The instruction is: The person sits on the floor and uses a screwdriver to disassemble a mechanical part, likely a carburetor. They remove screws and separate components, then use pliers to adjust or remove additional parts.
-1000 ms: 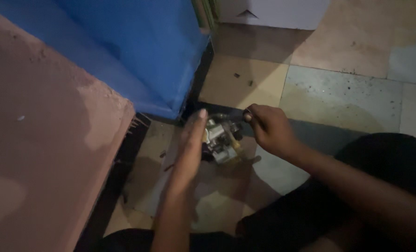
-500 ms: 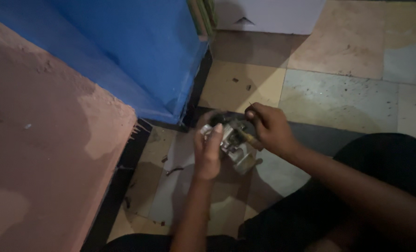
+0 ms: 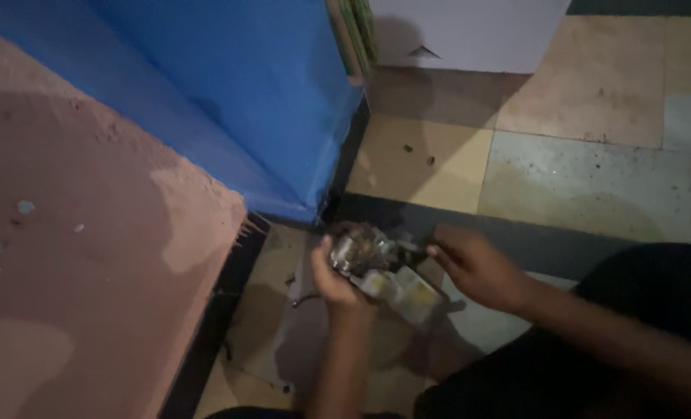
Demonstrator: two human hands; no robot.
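Observation:
A small metal mechanical part (image 3: pixel 380 264), grey and shiny with a blocky pale lower end, is held low over the tiled floor. My left hand (image 3: pixel 334 278) grips it from the left side, thumb up against its top. My right hand (image 3: pixel 477 268) reaches in from the right, its fingertips touching the dark piece at the part's upper right end. The view is dim and blurred, so finer detail of the part is unclear.
A blue wall corner (image 3: pixel 268 101) stands just behind the hands. A pinkish wall (image 3: pixel 89 256) fills the left. Floor tiles (image 3: pixel 578 178) in beige and grey spread to the right. A grey sheet (image 3: pixel 303 349) lies on the floor under the part. My dark-clothed leg (image 3: pixel 640 334) is at the lower right.
My left hand went from flat and open beside the part to closed around its left side. The part tilted and shifted slightly lower; my right hand stayed at its right end.

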